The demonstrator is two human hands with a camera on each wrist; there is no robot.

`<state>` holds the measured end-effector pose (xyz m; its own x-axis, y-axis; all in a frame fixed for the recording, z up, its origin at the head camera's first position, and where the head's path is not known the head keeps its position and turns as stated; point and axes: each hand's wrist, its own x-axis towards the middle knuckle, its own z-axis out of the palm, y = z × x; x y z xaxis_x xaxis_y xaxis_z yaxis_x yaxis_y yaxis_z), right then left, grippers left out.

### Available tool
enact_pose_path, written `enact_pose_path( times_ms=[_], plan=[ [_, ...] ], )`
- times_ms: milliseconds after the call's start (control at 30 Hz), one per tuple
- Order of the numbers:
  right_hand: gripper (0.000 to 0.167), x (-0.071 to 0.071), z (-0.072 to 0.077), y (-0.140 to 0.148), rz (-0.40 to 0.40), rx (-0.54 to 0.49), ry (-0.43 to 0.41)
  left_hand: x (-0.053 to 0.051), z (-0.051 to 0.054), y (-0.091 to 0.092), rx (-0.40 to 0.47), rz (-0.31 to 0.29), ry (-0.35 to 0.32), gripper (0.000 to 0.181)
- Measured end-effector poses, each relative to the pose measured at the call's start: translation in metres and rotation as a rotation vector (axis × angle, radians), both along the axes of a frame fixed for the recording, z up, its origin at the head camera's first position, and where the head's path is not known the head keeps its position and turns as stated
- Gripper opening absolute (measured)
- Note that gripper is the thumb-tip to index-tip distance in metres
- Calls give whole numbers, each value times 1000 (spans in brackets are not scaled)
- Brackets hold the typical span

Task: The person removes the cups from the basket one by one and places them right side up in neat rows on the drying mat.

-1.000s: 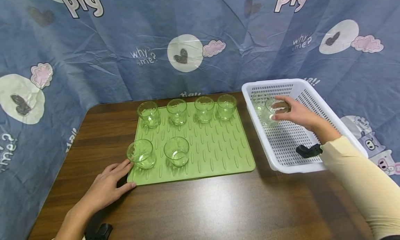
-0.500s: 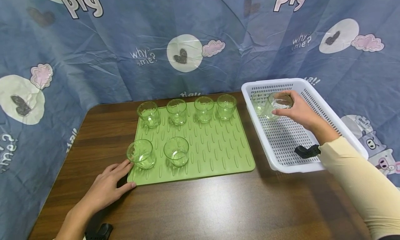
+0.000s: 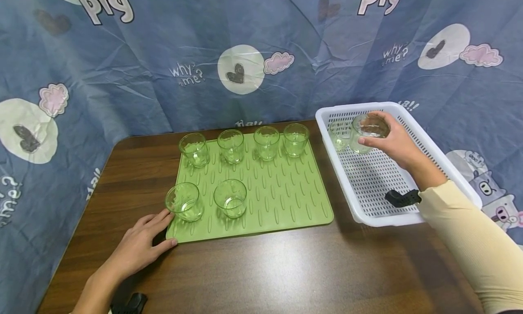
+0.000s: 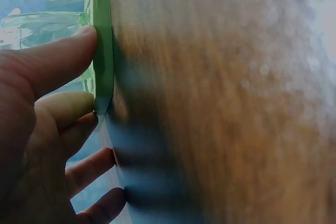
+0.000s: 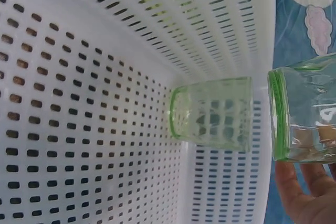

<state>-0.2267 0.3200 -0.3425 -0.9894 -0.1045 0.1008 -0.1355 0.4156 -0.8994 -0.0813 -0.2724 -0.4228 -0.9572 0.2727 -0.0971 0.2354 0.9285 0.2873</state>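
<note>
In the head view my right hand (image 3: 394, 139) grips a clear greenish glass (image 3: 365, 139) between thumb and fingers, over the white basket (image 3: 363, 214). The right wrist view shows this held glass (image 5: 304, 114) apart from a second glass (image 5: 212, 114), which stands in the basket's corner. My left hand (image 3: 136, 246) rests at the front left corner of the green mat (image 3: 282, 200), its fingers fairly straight. Its thumb (image 4: 68, 59) touches the mat's edge, and its fingertips lie close beside the front left glass (image 3: 185, 202).
Along the mat's back edge stands a row of several glasses, among them one at the right (image 3: 296, 141). Another glass (image 3: 230, 199) stands toward the front. Mat and basket lie on a brown wooden table (image 3: 261, 277), with a blue printed cloth (image 3: 155, 77) hanging behind.
My right hand has lifted the glass up from the basket floor and moved it slightly right, away from the other glass. The left hand has stayed in place.
</note>
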Motion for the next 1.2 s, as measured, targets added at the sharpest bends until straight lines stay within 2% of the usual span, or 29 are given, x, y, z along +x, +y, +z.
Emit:
enact_pose_path(
  times_ms=[333, 500, 667, 867, 1033, 1200],
  plan=[
    [70, 5, 2, -3, 16, 0, 18, 1, 1, 1, -4, -1, 1, 72],
    [67, 6, 3, -5, 43, -40, 49, 1, 0, 1, -1, 3, -8, 73],
    [73, 12, 14, -14, 84, -35, 64, 0, -1, 0, -1, 1, 4, 72],
    [77, 18, 30, -30, 76, -2, 42, 0, -1, -1, 0, -5, 6, 72],
    [76, 19, 34, -32, 58, -12, 31, 1, 0, 0, 6, -3, 5, 72],
    [73, 23, 40, -36, 66, -46, 65, 1, 2, 0, 4, -3, 7, 72]
  ],
)
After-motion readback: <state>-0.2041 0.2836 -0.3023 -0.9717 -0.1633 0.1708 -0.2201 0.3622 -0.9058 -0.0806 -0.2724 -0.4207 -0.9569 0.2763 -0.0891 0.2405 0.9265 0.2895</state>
